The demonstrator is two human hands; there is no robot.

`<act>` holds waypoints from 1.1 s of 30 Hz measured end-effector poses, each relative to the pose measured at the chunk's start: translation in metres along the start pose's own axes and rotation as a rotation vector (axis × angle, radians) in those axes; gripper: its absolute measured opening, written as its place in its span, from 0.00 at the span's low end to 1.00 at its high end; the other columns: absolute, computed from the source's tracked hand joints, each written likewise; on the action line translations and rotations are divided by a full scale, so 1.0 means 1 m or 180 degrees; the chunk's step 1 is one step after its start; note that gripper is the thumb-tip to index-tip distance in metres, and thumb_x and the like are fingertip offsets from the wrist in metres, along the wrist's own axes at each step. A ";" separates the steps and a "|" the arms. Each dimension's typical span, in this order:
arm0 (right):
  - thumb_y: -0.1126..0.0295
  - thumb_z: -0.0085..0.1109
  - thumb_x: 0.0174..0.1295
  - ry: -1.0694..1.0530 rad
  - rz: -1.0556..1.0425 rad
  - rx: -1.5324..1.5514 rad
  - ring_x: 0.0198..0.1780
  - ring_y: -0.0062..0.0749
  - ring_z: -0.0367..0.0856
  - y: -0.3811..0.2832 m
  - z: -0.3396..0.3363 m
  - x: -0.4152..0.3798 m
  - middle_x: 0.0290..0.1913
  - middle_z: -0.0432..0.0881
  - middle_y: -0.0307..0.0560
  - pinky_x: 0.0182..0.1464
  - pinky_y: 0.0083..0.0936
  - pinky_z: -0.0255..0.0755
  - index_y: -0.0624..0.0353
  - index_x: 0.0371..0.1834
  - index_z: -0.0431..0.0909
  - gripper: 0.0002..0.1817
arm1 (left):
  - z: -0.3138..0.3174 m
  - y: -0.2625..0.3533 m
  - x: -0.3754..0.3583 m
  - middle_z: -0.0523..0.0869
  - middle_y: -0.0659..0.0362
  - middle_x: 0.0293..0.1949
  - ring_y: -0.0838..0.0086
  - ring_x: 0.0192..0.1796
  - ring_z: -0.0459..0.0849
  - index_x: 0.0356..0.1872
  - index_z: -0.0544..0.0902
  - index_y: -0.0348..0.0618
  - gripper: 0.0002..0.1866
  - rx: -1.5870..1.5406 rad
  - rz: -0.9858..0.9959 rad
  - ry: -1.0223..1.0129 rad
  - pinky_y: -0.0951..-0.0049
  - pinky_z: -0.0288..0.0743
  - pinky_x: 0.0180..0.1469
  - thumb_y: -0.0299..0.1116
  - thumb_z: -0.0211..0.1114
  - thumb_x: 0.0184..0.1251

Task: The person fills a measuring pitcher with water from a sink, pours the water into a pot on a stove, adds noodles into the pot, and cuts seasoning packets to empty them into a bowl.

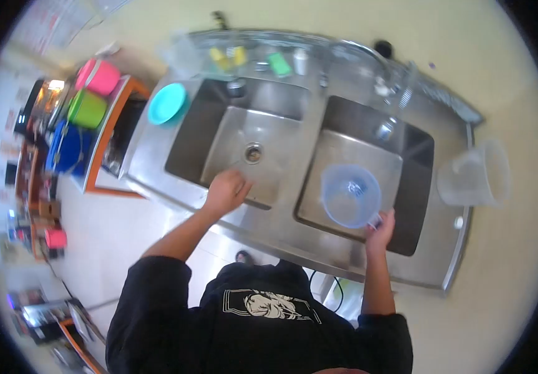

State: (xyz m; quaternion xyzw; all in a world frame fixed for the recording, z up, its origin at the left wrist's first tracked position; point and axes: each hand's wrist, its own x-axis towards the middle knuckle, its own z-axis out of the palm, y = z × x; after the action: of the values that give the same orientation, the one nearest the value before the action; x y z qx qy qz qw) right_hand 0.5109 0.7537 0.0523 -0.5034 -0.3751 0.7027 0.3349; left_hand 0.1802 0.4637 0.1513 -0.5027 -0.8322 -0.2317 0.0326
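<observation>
A clear plastic pitcher (351,196) is held over the right sink basin (368,146) by my right hand (381,230), whose fingers are wrapped round its handle. My left hand (227,191) is over the near edge of the left basin (262,128), its fingers curled together; whether something small is between them I cannot make out. A round drain (253,153) lies just beyond that hand. On the left counter sits a turquoise bowl (167,103).
A translucent bucket (474,174) stands on the right counter. Sponges (279,64), a white bottle (300,61) and a faucet (382,87) line the back ledge. Pink (98,76), green (87,108) and blue (69,148) buckets are at the left.
</observation>
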 end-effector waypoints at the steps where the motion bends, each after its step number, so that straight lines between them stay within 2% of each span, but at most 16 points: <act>1: 0.39 0.47 0.74 -0.0073 0.0021 0.0044 0.30 0.25 0.76 -0.014 -0.001 -0.019 0.32 0.80 0.40 0.29 0.25 0.67 0.56 0.43 0.77 0.28 | -0.019 -0.009 -0.052 0.81 0.48 0.29 0.51 0.33 0.81 0.21 0.81 0.40 0.16 -0.0021 -0.0355 0.0111 0.51 0.73 0.37 0.38 0.68 0.67; 2: 0.39 0.48 0.74 -0.0021 -0.0129 0.0072 0.32 0.26 0.78 -0.029 0.007 -0.042 0.35 0.81 0.41 0.31 0.24 0.68 0.55 0.46 0.77 0.27 | -0.031 -0.027 -0.112 0.81 0.49 0.29 0.51 0.32 0.80 0.22 0.81 0.40 0.16 0.0188 -0.0716 -0.0147 0.51 0.73 0.36 0.37 0.68 0.68; 4: 0.40 0.50 0.73 -0.0173 -0.0696 -0.0227 0.37 0.27 0.80 -0.033 0.001 -0.072 0.42 0.81 0.42 0.33 0.23 0.69 0.54 0.50 0.76 0.27 | -0.056 -0.036 -0.226 0.80 0.49 0.26 0.52 0.33 0.81 0.20 0.80 0.39 0.18 0.0209 -0.1448 -0.0031 0.51 0.73 0.37 0.38 0.67 0.69; 6: 0.39 0.51 0.72 -0.0166 -0.0971 -0.0326 0.35 0.26 0.79 -0.045 0.030 -0.101 0.46 0.80 0.41 0.32 0.21 0.67 0.55 0.52 0.76 0.29 | -0.077 -0.033 -0.336 0.82 0.48 0.29 0.51 0.34 0.82 0.21 0.81 0.39 0.21 0.0109 -0.2263 -0.0241 0.51 0.75 0.38 0.42 0.65 0.71; 7: 0.38 0.52 0.71 0.0035 -0.0803 -0.0115 0.33 0.24 0.76 -0.067 0.062 -0.137 0.46 0.79 0.40 0.31 0.19 0.65 0.57 0.53 0.76 0.30 | -0.088 -0.029 -0.385 0.82 0.48 0.29 0.50 0.35 0.83 0.22 0.82 0.39 0.21 0.0092 -0.2684 -0.0365 0.50 0.76 0.39 0.44 0.64 0.72; 9: 0.38 0.52 0.71 -0.0172 -0.0810 -0.0314 0.36 0.22 0.74 -0.074 0.100 -0.183 0.43 0.79 0.41 0.34 0.20 0.65 0.54 0.47 0.76 0.27 | -0.094 -0.024 -0.487 0.83 0.46 0.33 0.49 0.40 0.84 0.27 0.84 0.39 0.23 -0.0037 -0.3230 -0.0586 0.49 0.77 0.43 0.48 0.61 0.74; 11: 0.38 0.53 0.70 -0.0228 -0.0845 -0.0353 0.36 0.21 0.72 -0.073 0.164 -0.250 0.44 0.79 0.41 0.34 0.19 0.62 0.55 0.45 0.76 0.28 | -0.108 -0.026 -0.565 0.85 0.44 0.40 0.47 0.45 0.85 0.31 0.86 0.38 0.28 -0.0289 -0.3877 -0.0849 0.48 0.78 0.48 0.54 0.54 0.77; 12: 0.38 0.54 0.69 -0.0240 -0.0863 -0.0410 0.35 0.20 0.71 -0.067 0.189 -0.279 0.44 0.79 0.41 0.34 0.19 0.61 0.56 0.45 0.77 0.28 | -0.111 -0.024 -0.601 0.85 0.43 0.40 0.46 0.46 0.85 0.32 0.86 0.38 0.28 -0.0387 -0.4145 -0.0747 0.47 0.78 0.49 0.55 0.54 0.77; 15: 0.38 0.56 0.67 -0.0954 -0.0679 -0.0132 0.29 0.20 0.69 -0.022 0.262 -0.326 0.36 0.78 0.40 0.30 0.20 0.58 0.59 0.40 0.77 0.30 | -0.116 -0.032 -0.702 0.86 0.42 0.40 0.44 0.47 0.84 0.34 0.87 0.37 0.30 -0.0653 -0.4959 -0.0465 0.47 0.77 0.51 0.56 0.51 0.77; 20: 0.40 0.56 0.68 -0.1929 -0.0392 -0.0406 0.19 0.21 0.63 0.062 0.401 -0.445 0.23 0.71 0.37 0.25 0.20 0.54 0.61 0.36 0.77 0.30 | -0.132 -0.023 -0.809 0.87 0.39 0.42 0.43 0.50 0.84 0.39 0.86 0.34 0.32 -0.1026 -0.5954 0.0168 0.48 0.76 0.55 0.58 0.49 0.78; 21: 0.40 0.55 0.69 -0.2064 -0.0310 -0.0428 0.18 0.21 0.61 0.083 0.427 -0.466 0.21 0.70 0.36 0.24 0.19 0.54 0.61 0.36 0.77 0.29 | -0.146 -0.025 -0.821 0.87 0.39 0.49 0.44 0.56 0.83 0.45 0.86 0.34 0.33 -0.1267 -0.6101 -0.0050 0.50 0.76 0.59 0.58 0.49 0.78; 24: 0.41 0.54 0.70 -0.2497 -0.0231 -0.0744 0.18 0.20 0.62 0.145 0.504 -0.532 0.22 0.71 0.36 0.22 0.19 0.54 0.61 0.36 0.77 0.29 | -0.124 -0.046 -0.884 0.85 0.40 0.55 0.47 0.61 0.82 0.51 0.85 0.35 0.33 -0.1714 -0.6499 -0.0364 0.52 0.74 0.63 0.59 0.49 0.77; 25: 0.41 0.53 0.71 -0.2624 -0.0226 -0.0839 0.18 0.20 0.63 0.166 0.527 -0.553 0.22 0.71 0.36 0.22 0.19 0.54 0.60 0.36 0.77 0.29 | -0.123 -0.052 -0.901 0.83 0.41 0.60 0.50 0.66 0.79 0.56 0.84 0.36 0.33 -0.1972 -0.6731 -0.0415 0.53 0.72 0.67 0.59 0.50 0.77; 28: 0.41 0.51 0.72 -0.3051 -0.0197 -0.1008 0.18 0.20 0.64 0.235 0.597 -0.597 0.23 0.73 0.37 0.20 0.18 0.55 0.58 0.36 0.78 0.28 | -0.077 -0.052 -0.951 0.82 0.41 0.61 0.49 0.67 0.78 0.57 0.84 0.35 0.33 -0.1838 -0.7441 0.0101 0.52 0.71 0.68 0.59 0.51 0.76; 30: 0.41 0.50 0.72 -0.3403 -0.0028 -0.1138 0.18 0.19 0.65 0.299 0.651 -0.609 0.25 0.75 0.39 0.20 0.17 0.55 0.56 0.39 0.78 0.26 | -0.088 -0.064 -0.964 0.81 0.38 0.61 0.47 0.67 0.77 0.57 0.83 0.31 0.36 -0.2148 -0.7652 0.0206 0.53 0.71 0.68 0.60 0.51 0.75; 33: 0.39 0.46 0.74 -0.4252 0.0539 -0.1547 0.14 0.21 0.65 0.386 0.730 -0.645 0.19 0.72 0.37 0.18 0.18 0.58 0.56 0.38 0.77 0.28 | -0.111 -0.068 -0.960 0.82 0.36 0.59 0.45 0.65 0.78 0.55 0.83 0.28 0.37 -0.2389 -0.7938 0.0625 0.53 0.71 0.68 0.60 0.51 0.75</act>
State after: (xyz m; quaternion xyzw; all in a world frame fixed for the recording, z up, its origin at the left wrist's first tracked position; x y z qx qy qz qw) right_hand -0.0516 -0.1236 0.1676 -0.0533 -0.6056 0.7808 -0.1437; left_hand 0.5758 -0.3979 -0.0494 0.6431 -0.6145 -0.3580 -0.2841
